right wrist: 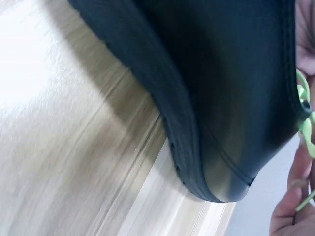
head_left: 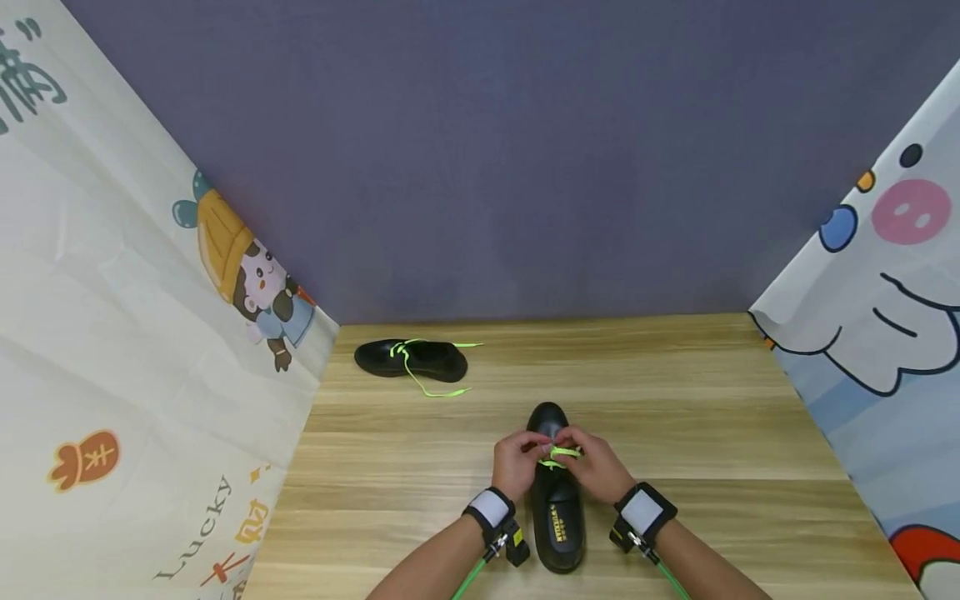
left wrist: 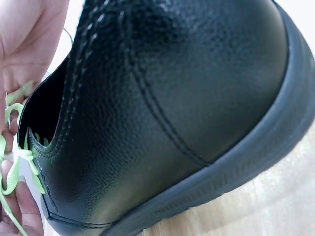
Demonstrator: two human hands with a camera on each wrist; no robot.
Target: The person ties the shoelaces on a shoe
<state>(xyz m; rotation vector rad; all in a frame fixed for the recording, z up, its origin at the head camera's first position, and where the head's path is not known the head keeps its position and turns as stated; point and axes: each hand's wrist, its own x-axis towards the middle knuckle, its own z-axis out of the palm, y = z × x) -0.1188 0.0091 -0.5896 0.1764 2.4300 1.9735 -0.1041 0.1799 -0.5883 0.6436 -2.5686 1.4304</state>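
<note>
A black shoe [head_left: 548, 417] stands on the wood-grain surface, toe away from me, with a bright green shoelace [head_left: 564, 452] at its throat. My left hand [head_left: 514, 467] pinches the lace from the left side, and my right hand [head_left: 602, 469] pinches it from the right. Fingertips of both nearly meet over the shoe. In the left wrist view the shoe's side [left wrist: 172, 108] fills most of the picture, with green lace loops [left wrist: 14, 172] by the fingers. The right wrist view has the shoe [right wrist: 231, 88] and a strip of lace [right wrist: 309, 132] at its edge. Fingers partly cover the knot area.
A second black shoe [head_left: 375, 358] with green laces lies farther back on the left, its lace ends trailing over the wood-grain surface [head_left: 697, 400]. A grey-blue panel [head_left: 480, 167] rises behind. Printed white sheets [head_left: 135, 275] border both sides. Green cables [head_left: 468, 579] run from the wrist cameras.
</note>
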